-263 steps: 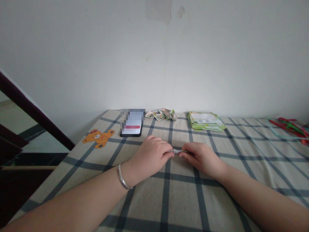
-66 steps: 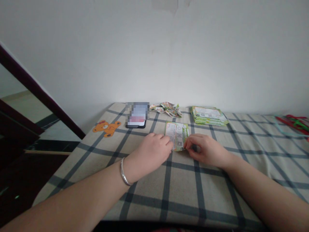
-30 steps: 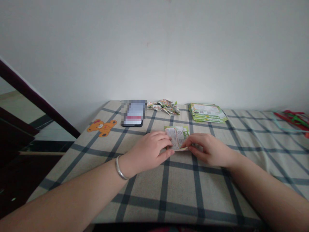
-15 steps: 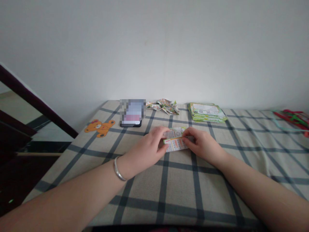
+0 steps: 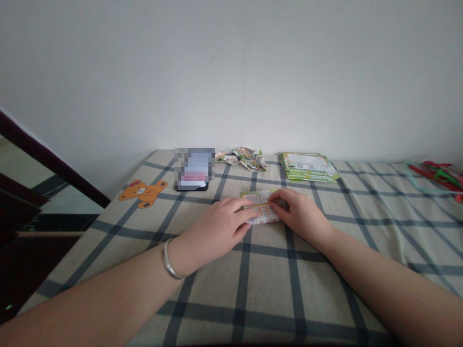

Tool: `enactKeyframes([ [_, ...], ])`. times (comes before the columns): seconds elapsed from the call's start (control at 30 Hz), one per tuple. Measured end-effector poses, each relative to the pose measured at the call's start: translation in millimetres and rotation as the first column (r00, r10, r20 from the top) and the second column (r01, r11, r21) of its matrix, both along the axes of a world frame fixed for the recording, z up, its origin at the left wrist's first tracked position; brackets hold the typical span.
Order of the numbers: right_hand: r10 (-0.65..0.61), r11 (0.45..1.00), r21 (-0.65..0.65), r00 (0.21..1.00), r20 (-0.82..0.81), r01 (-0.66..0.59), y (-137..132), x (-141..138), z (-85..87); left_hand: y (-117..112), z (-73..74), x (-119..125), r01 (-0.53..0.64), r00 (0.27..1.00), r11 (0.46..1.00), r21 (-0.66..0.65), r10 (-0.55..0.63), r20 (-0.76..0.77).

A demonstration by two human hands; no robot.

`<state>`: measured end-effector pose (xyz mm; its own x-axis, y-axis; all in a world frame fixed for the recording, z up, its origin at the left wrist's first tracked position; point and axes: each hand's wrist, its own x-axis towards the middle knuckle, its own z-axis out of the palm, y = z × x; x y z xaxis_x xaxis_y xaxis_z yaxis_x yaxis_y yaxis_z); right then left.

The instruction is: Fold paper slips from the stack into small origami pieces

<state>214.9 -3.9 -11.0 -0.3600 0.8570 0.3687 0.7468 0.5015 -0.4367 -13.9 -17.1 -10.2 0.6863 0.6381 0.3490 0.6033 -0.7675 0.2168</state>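
A small sheet of printed paper [image 5: 263, 213], white with orange and green print, lies on the checked cloth between my hands, with a crease or folded edge across its middle. My left hand [image 5: 226, 219] rests on the paper's left side, fingers stretched out over it; a silver bangle is on the wrist. On the other side, my right hand [image 5: 294, 209] pinches the paper near the crease with thumb and forefinger. Its other fingers are curled and partly hidden.
Behind my hands stand a phone [image 5: 194, 171], a heap of folded paper pieces [image 5: 244, 158] and a stack of green printed leaflets [image 5: 309, 167]. A bear cutout [image 5: 142, 193] lies left. Red and green items [image 5: 439, 174] sit far right. A wall [image 5: 246, 77] borders the table.
My left fingers have gone from gripping the paper's left edge to lying stretched over it. The paper's raised fold now looks flatter. My right hand has barely moved.
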Motion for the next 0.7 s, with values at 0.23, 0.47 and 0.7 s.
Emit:
enactKeyframes([
  [0.23, 0.232, 0.948, 0.183, 0.959, 0.161, -0.260, -5.2, 12.8, 12.2, 6.0, -2.2, -2.6, 0.006, 1.000, 1.000, -0.007, -0.006, -0.002],
  [0.47, 0.248, 0.948, 0.141, 0.940, 0.234, -0.286, -8.3, 12.6, 14.1, 7.6, -4.6, -4.4, -0.024, 1.000, 0.999, -0.024, 0.024, 0.003],
  [0.7, 0.222, 0.951, 0.160, 0.943, 0.249, -0.266, -10.1, 6.1, 13.2, 9.9, -2.9, -5.4, -0.016, 1.000, 1.000, -0.013, 0.016, -0.010],
])
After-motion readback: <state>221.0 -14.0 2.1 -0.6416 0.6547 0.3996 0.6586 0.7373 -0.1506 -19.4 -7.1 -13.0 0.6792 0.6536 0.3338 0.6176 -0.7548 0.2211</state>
